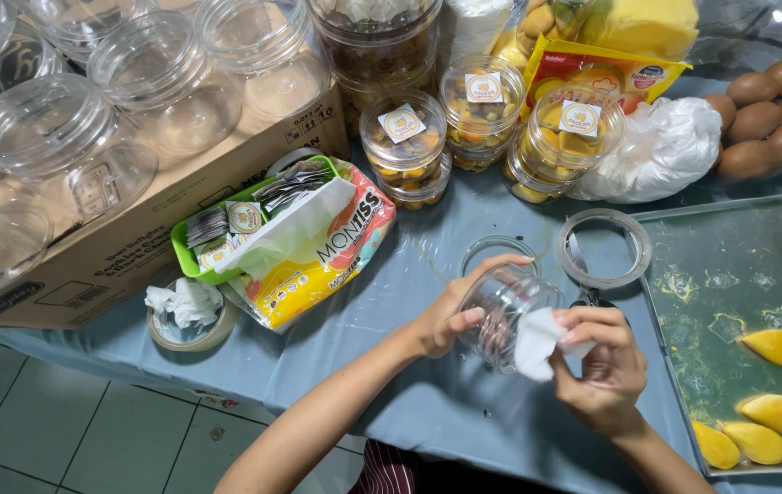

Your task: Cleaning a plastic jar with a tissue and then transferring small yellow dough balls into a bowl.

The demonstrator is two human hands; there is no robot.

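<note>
My left hand (450, 316) grips a clear plastic jar (505, 316), tilted on its side above the blue-grey table. My right hand (603, 366) holds a white tissue (537, 343) pressed against the jar's open mouth. A clear jar lid (493, 249) lies on the table just behind the jar. A roll of clear tape (603, 249) lies to the right of the lid.
A metal tray (729, 274) with several yellow pastries (775, 346) sits at right. Filled lidded jars (403, 146) stand behind. A cardboard box (135, 229) of empty jars is at left, with a tissue pack (322, 261), a green sticker basket (194, 261), brown eggs (766, 119).
</note>
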